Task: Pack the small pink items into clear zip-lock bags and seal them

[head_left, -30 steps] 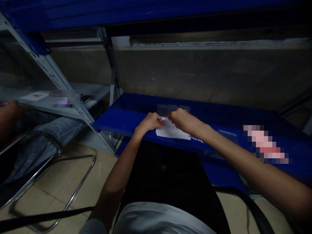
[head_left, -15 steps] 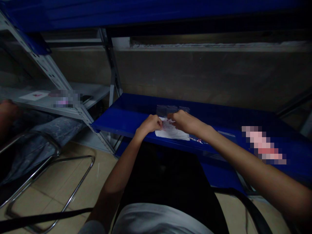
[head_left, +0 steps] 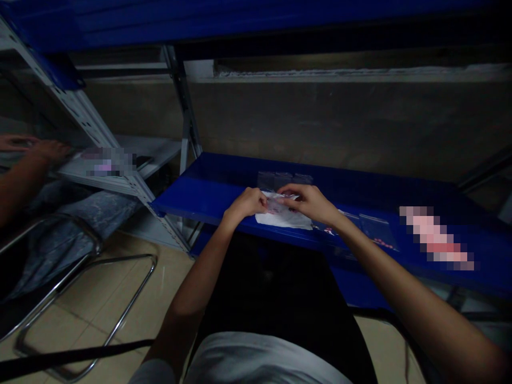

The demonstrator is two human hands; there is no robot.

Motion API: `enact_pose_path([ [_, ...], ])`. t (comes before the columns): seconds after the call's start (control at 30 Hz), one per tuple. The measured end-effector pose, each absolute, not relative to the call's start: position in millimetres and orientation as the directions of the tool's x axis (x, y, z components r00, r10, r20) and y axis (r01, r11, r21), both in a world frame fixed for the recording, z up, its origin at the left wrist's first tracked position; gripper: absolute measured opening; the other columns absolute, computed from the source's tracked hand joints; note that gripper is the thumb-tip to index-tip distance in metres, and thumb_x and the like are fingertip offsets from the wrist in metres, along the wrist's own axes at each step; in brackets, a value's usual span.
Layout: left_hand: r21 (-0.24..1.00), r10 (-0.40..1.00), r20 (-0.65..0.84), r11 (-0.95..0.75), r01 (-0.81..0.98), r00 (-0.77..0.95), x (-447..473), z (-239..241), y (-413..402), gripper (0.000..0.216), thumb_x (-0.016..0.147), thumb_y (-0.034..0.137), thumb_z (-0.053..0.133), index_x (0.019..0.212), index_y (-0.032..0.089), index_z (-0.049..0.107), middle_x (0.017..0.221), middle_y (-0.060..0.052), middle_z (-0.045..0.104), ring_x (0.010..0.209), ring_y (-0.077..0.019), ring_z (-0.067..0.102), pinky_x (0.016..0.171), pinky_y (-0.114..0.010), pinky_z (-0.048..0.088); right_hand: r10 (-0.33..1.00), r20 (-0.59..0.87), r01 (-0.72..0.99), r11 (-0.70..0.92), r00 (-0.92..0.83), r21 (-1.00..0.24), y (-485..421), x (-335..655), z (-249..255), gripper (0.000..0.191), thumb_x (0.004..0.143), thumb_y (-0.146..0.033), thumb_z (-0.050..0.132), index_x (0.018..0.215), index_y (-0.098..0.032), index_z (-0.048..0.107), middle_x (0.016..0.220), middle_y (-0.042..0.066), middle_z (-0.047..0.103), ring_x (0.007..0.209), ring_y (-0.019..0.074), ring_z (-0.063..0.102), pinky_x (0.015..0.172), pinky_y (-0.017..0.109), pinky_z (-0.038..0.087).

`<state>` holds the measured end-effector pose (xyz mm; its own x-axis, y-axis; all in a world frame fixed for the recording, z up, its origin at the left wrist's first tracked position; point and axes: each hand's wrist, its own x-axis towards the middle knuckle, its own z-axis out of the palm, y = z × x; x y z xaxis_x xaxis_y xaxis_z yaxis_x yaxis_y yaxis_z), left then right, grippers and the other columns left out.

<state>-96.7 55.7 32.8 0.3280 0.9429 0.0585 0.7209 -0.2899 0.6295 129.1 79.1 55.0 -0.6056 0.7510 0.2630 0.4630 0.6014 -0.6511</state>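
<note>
A small clear plastic bag (head_left: 275,204) with something pinkish in it lies over a white sheet (head_left: 282,220) on the blue shelf. My left hand (head_left: 250,202) is closed, its thumb and finger pinching the bag's left side. From the right, my right hand (head_left: 308,202) reaches over the sheet, with thumb and bent fingers at the bag's other side; its fingertips are partly hidden. Behind the hands lie several flat clear bags (head_left: 285,180). Beside my right forearm is a clear bag with small red pieces (head_left: 378,232).
The blue shelf (head_left: 212,184) has a front edge close to my lap, and another blue shelf (head_left: 256,21) hangs above. A blurred-out pink item (head_left: 436,237) lies at right. Left of the metal post (head_left: 86,117), another person's hands (head_left: 44,149) work over a grey shelf (head_left: 160,146).
My right hand has turned and its fingers have spread slightly over the bag, while its forearm moved lower. My left hand stays put. The other person's hands came forward over the grey shelf.
</note>
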Motion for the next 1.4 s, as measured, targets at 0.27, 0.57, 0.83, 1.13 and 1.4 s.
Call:
enact_pose_path([
  [0.27, 0.626, 0.943, 0.035, -0.278, 0.729, 0.330, -99, 32, 57, 0.010, 0.075, 0.011, 0.075, 0.082, 0.013, 0.081, 0.071, -0.004, 0.073, 0.069, -0.0135, 0.065, 0.063, -0.023, 0.040, 0.745, 0.344, 0.419, 0.625, -0.571, -0.659, 73, 114, 51, 0.018, 0.091, -0.034, 0.063, 0.097, -0.020, 0.073, 0.095, 0.005, 0.076, 0.080, 0.0185, 0.069, 0.069, 0.028, 0.049],
  [0.57, 0.609, 0.948, 0.029, -0.267, 0.747, 0.315, -96, 37, 53, 0.012, 0.076, 0.009, 0.072, 0.083, 0.013, 0.082, 0.072, -0.004, 0.074, 0.071, -0.0142, 0.065, 0.067, -0.023, 0.043, 0.847, 0.268, 0.302, 0.432, -0.459, -0.850, 79, 123, 32, 0.037, 0.085, -0.052, 0.070, 0.101, -0.019, 0.073, 0.094, 0.007, 0.075, 0.070, 0.0178, 0.065, 0.059, 0.028, 0.051],
  [0.83, 0.597, 0.940, 0.061, -0.304, 0.742, 0.337, -98, 35, 55, 0.020, 0.078, 0.007, 0.066, 0.087, 0.013, 0.083, 0.076, -0.005, 0.076, 0.072, -0.0139, 0.066, 0.066, -0.023, 0.043, 0.884, 0.271, 0.256, 0.383, -0.382, -0.888, 80, 121, 27, 0.049, 0.080, -0.055, 0.074, 0.116, -0.021, 0.069, 0.094, 0.006, 0.073, 0.076, 0.0192, 0.065, 0.060, 0.028, 0.052],
  [1.13, 0.603, 0.938, 0.083, -0.317, 0.732, 0.338, -102, 31, 57, 0.019, 0.080, 0.011, 0.068, 0.092, 0.013, 0.083, 0.080, -0.007, 0.077, 0.076, -0.0157, 0.068, 0.066, -0.025, 0.042, 0.874, 0.279, 0.482, 0.458, -0.397, -0.747, 85, 139, -6, 0.020, 0.081, -0.033, 0.067, 0.092, -0.018, 0.072, 0.085, 0.006, 0.075, 0.077, 0.0201, 0.067, 0.073, 0.031, 0.048],
  [1.4, 0.617, 0.941, 0.118, -0.321, 0.719, 0.319, -100, 34, 56, 0.018, 0.081, 0.014, 0.069, 0.094, 0.014, 0.082, 0.075, -0.005, 0.073, 0.073, -0.0144, 0.065, 0.070, -0.025, 0.045, 0.877, 0.325, 0.521, 0.474, -0.355, -0.710, 86, 136, -4, 0.017, 0.083, -0.033, 0.064, 0.084, -0.019, 0.073, 0.084, 0.006, 0.077, 0.078, 0.0210, 0.069, 0.071, 0.029, 0.047],
])
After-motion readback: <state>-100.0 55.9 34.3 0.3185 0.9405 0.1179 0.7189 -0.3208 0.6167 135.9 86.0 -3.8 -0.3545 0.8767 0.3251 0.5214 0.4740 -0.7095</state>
